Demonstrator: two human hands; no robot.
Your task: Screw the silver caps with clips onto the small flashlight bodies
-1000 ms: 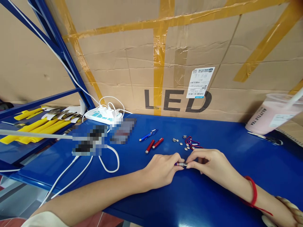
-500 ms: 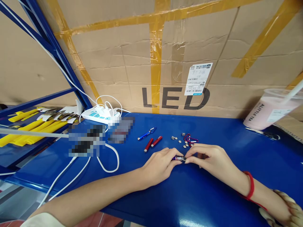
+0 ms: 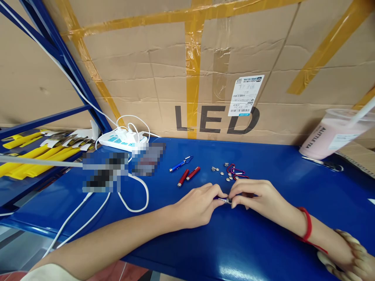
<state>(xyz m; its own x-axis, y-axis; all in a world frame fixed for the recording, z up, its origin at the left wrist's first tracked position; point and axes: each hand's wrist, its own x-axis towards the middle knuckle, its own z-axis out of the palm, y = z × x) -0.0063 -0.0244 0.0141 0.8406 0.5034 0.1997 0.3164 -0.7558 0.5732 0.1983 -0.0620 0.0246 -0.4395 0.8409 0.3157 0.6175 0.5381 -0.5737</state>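
Observation:
My left hand (image 3: 197, 205) pinches a small purple mini flashlight (image 3: 224, 200) between thumb and fingers, most of the tube hidden by them. At the other end, my right hand (image 3: 258, 194) has its thumb and fingertips closed on the dark end part. Just beyond the hands lie several silver button cells (image 3: 222, 173) and metal carabiner clips, a red one (image 3: 231, 168) and a purple one (image 3: 239, 172). To the left rest two red mini flashlights (image 3: 193, 173) and a blue mini flashlight (image 3: 177, 167) with its clip.
A white power strip (image 3: 109, 141) with plugs and cables (image 3: 148, 195) occupies the left of the blue table (image 3: 263, 242). Yellow-handled tools (image 3: 38, 160) lie far left. A drink cup (image 3: 325, 136) and keys (image 3: 331, 164) stand at right. A large cardboard box (image 3: 164, 78) closes off the back.
The mini flashlight has turned slightly in my fingers, and less of its tube shows. Both hands stay nearly in place; the camera view has shifted a little.

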